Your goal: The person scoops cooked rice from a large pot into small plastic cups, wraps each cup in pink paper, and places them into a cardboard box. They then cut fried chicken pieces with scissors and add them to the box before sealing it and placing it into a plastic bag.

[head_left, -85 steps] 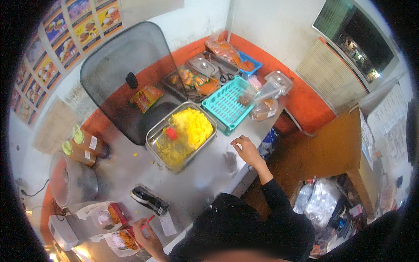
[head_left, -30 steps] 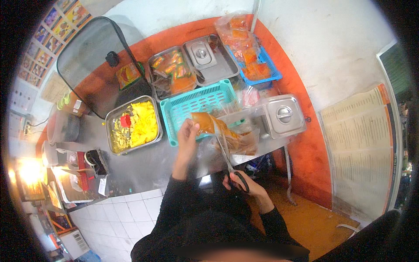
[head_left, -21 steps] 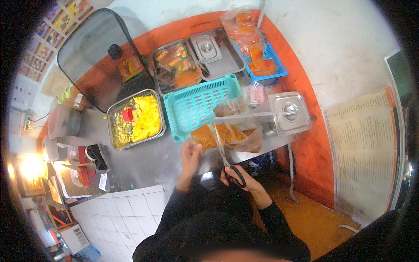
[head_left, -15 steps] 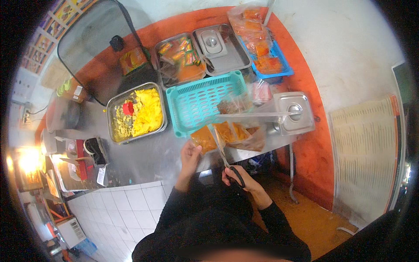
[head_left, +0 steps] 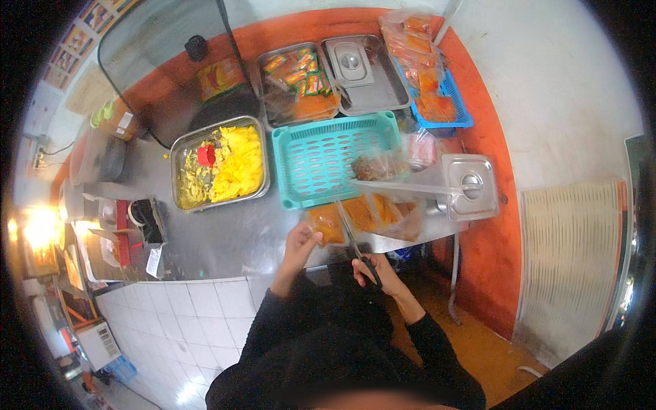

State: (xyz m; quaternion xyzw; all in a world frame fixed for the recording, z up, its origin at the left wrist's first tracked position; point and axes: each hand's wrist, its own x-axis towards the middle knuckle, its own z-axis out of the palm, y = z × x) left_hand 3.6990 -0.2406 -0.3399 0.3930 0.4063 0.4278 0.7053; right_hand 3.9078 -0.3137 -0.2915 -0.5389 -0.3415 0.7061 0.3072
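Near the middle of the frame, just below the teal basket (head_left: 314, 157), a strip of orange sachets (head_left: 369, 210) is lying with its long axis running left to right, its lower side reaching toward the near edge of the bench (head_left: 225, 239). The left hand (head_left: 301, 244) is pinching the lower left corner of the end sachet (head_left: 326, 225) between thumb and fingers, so the strip is extending rightward from that grip. The right hand (head_left: 383, 275), lower and to the right, is curling its grip around the black handles of the scissors (head_left: 349, 229). Their blades are pointing up and slightly left, crossing the strip where the end sachet is meeting the rest; whether they are parted is too small to tell. The left hand is sitting nearer the end sachet.
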